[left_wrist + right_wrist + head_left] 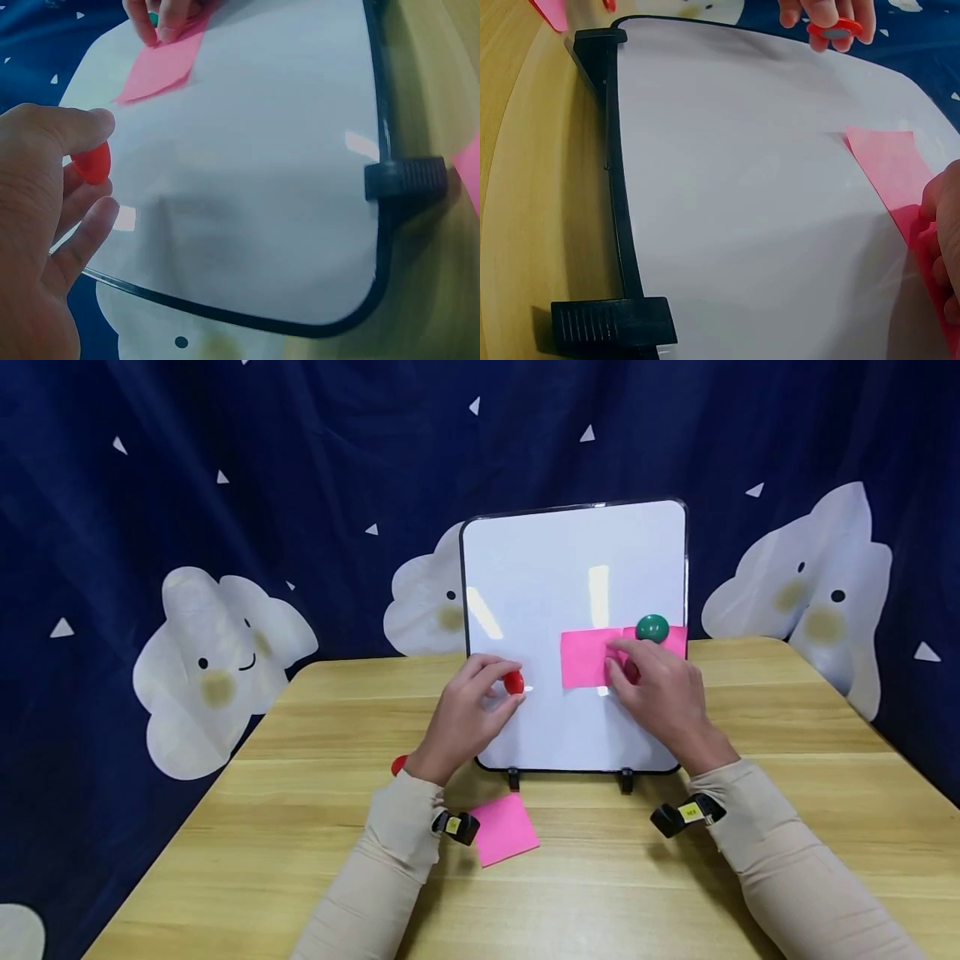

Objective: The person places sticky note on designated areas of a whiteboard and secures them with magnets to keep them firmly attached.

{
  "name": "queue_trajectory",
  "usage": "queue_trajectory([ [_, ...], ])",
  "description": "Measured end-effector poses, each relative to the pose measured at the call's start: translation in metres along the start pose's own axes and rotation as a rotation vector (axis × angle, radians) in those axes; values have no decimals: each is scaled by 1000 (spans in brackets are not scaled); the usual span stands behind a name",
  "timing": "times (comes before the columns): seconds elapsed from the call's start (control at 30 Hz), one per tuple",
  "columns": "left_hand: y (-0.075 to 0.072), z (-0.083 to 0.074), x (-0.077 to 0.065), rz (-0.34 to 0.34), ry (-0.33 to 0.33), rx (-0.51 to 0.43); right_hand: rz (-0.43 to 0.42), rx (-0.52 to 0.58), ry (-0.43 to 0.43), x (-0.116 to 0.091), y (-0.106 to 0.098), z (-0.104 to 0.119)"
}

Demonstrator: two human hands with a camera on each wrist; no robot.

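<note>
My left hand (pixel 468 706) pinches a red round magnet (pixel 513 682) between thumb and fingers, just in front of the whiteboard (pixel 540 568). Its grey underside faces the right wrist camera. On the board, a pink sticky note (pixel 581 658) lies to the left of a second pink note (pixel 677 639), their edges meeting. A green round magnet (pixel 652 627) sits at the top of that second note. My right hand (pixel 663 693) holds the left note at its right side with thumb and forefinger, covering much of the second note.
The whiteboard stands upright on two black feet (pixel 627 781) on a wooden table (pixel 600 877). Another pink sticky note (pixel 506 831) lies on the table beside my left wrist. A red round piece (pixel 399 765) is partly hidden behind that wrist. A dark blue curtain (pixel 337 443) hangs behind.
</note>
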State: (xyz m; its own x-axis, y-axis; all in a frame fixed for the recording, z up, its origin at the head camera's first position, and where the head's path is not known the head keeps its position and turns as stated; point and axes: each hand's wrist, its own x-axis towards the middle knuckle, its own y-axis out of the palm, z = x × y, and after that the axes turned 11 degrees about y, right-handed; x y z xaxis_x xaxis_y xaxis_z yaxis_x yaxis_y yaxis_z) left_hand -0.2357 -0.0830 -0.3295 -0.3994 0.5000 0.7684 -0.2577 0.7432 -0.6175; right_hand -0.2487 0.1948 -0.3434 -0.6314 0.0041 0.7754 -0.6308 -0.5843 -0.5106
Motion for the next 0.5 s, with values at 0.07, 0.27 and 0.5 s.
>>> queue_trajectory([
  [0.07,1,-1,3,-1,-8,-8,3,0,-1,0,0,0],
  [0.27,5,-5,11,28,1,-29,15,-6,18,0,-1,1],
  [0.5,9,-6,19,33,38,-17,22,-6,26,0,-1,2],
])
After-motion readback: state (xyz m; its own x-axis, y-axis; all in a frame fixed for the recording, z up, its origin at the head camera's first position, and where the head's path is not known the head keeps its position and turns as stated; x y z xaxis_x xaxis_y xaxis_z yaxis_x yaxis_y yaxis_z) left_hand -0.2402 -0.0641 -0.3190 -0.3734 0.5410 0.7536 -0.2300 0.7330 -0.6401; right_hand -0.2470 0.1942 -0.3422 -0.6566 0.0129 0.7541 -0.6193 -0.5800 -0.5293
